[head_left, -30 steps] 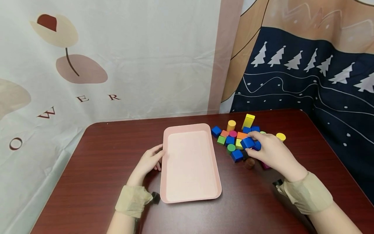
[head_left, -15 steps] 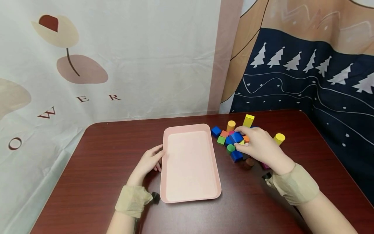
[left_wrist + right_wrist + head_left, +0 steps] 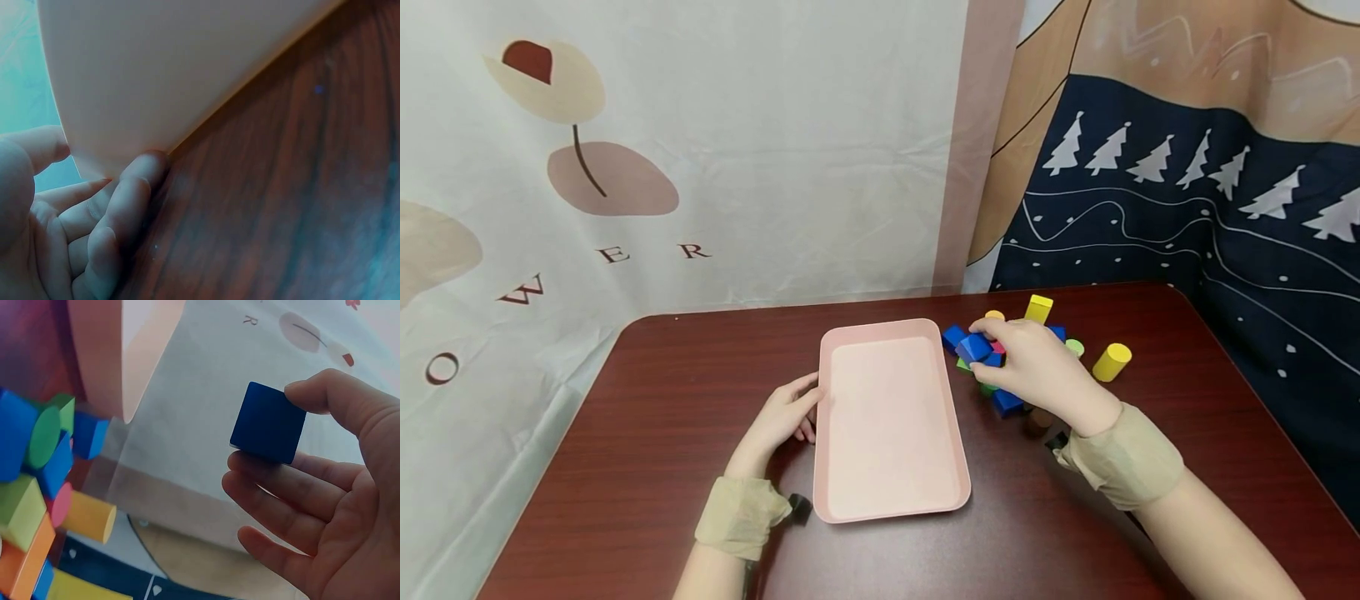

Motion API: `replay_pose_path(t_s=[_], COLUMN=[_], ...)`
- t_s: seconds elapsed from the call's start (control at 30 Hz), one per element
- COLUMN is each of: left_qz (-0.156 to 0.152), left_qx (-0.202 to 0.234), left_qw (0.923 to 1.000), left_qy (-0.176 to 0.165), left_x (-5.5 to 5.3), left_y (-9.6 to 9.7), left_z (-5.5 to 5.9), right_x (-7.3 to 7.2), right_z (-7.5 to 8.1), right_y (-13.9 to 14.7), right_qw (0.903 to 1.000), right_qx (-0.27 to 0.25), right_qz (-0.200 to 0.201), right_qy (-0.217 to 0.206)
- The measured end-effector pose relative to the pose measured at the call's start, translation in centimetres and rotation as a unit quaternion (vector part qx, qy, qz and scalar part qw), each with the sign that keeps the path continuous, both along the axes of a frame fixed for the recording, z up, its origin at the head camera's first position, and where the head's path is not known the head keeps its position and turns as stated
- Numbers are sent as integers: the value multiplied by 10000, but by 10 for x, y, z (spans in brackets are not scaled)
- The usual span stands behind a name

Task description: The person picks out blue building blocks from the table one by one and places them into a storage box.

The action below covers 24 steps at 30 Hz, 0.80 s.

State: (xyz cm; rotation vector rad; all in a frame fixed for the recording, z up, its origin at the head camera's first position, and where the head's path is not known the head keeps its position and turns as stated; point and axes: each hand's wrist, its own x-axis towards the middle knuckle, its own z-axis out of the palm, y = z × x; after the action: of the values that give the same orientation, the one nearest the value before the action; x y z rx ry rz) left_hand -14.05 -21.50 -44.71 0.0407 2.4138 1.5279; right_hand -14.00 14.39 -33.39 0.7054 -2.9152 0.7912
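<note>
A blue cube is pinched between the thumb and fingers of my right hand, raised above the pile of blocks. The right wrist view shows the cube up close, thumb on one corner and fingertips under the opposite side. A pink rectangular tray lies on the table left of the pile, with nothing in it. My left hand holds the tray's left side. In the left wrist view the thumb is at the tray's rim and the curled fingers are against its outer wall near the tabletop.
Coloured blocks lie partly under my right hand, among them a blue block and a yellow upright block. A yellow cylinder stands apart to the right. The dark wooden table ends at printed curtains behind.
My right hand has carried the blue cube leftward over the pile toward the tray, uncovering the yellow cylinder and a pale green one. My left hand and the tray stay in place.
</note>
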Motion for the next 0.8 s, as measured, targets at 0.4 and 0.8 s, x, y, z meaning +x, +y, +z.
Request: replay_pose_path(t_s=[0.4,0.8], left_qz=[-22,17], left_qx=[41,30], left_qw=[10000,10000], left_qy=[66,-5], left_x=[0,1], left_y=[-1,0], left_z=[-2,0], right_x=[-5,-9], right_z=[6,5], right_y=[-28,-53], right_qw=[9983,9976], right_qx=[12,43], right_qz=[467,686], right_qy=[354,19])
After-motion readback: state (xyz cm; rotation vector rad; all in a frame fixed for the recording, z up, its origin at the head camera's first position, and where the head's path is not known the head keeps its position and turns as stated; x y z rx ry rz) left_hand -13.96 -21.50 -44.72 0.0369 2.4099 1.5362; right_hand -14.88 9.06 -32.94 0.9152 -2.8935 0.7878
